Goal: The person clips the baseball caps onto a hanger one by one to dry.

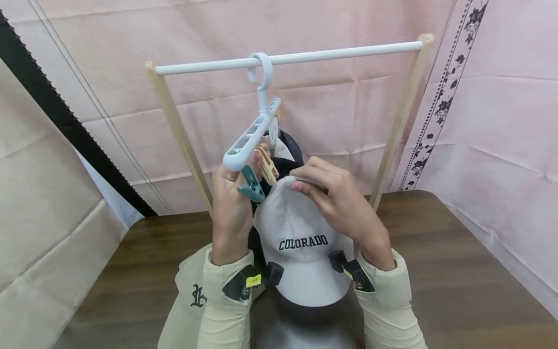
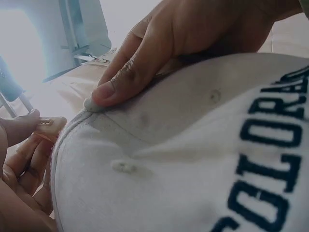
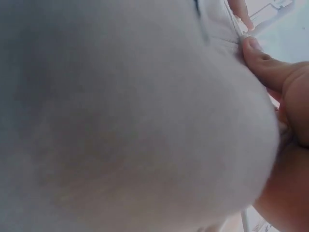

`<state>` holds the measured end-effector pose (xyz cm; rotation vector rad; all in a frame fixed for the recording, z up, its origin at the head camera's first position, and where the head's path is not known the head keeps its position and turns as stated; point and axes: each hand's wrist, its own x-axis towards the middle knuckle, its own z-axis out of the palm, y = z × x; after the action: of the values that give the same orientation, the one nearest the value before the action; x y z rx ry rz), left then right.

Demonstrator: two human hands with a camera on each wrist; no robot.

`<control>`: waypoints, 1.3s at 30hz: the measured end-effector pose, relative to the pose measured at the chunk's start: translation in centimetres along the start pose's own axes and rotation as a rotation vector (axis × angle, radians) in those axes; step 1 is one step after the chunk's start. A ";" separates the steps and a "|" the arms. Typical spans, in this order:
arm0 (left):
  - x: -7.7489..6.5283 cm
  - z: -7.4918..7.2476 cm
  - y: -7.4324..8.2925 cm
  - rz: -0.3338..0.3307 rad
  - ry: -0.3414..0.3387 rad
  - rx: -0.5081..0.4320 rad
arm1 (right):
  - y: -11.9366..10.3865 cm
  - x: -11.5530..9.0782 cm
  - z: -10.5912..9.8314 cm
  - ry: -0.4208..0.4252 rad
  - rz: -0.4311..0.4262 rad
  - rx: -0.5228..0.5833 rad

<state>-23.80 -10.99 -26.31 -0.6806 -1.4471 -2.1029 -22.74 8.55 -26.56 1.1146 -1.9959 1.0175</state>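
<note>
A white baseball cap (image 1: 301, 218) with COLORADO lettering hangs brim down, its crown gripped near the top button by my right hand (image 1: 344, 201), thumb on the outside. My left hand (image 1: 231, 208) pinches a beige clothespin (image 1: 267, 167), which lies right at the edge of the crown in the left wrist view. A teal clothespin (image 1: 251, 185) dangles beside it from the low end of a tilted light-blue hanger (image 1: 250, 140). Behind the white cap, a dark navy cap (image 1: 291, 143) hangs below the hanger, partly covered. The white cap fills most of the right wrist view.
The hanger hooks over a white rod (image 1: 340, 54) between two wooden posts (image 1: 403, 116). On the brown table (image 1: 462, 271), a beige cap (image 1: 187, 295) with a dark letter lies beside my left sleeve. Pink cloth (image 1: 322, 106) stands behind the rack.
</note>
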 end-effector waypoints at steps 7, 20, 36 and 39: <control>0.1 0.2 0.1 -0.023 0.004 0.011 | 0.0 0.4 0.4 0.029 -0.026 -0.016; 0.3 -0.2 0.2 0.019 -0.011 0.057 | -0.2 1.1 1.2 0.058 -0.017 -0.011; 0.3 -0.5 -0.3 0.025 -0.063 0.073 | 0.2 0.6 1.0 -0.004 -0.009 0.050; 0.4 -0.6 -0.3 0.036 -0.077 0.081 | 0.0 0.7 1.1 0.055 0.022 0.022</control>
<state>-24.40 -11.45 -26.46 -0.7579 -1.5400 -1.9993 -23.23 7.32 -26.59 1.0675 -1.9615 1.0723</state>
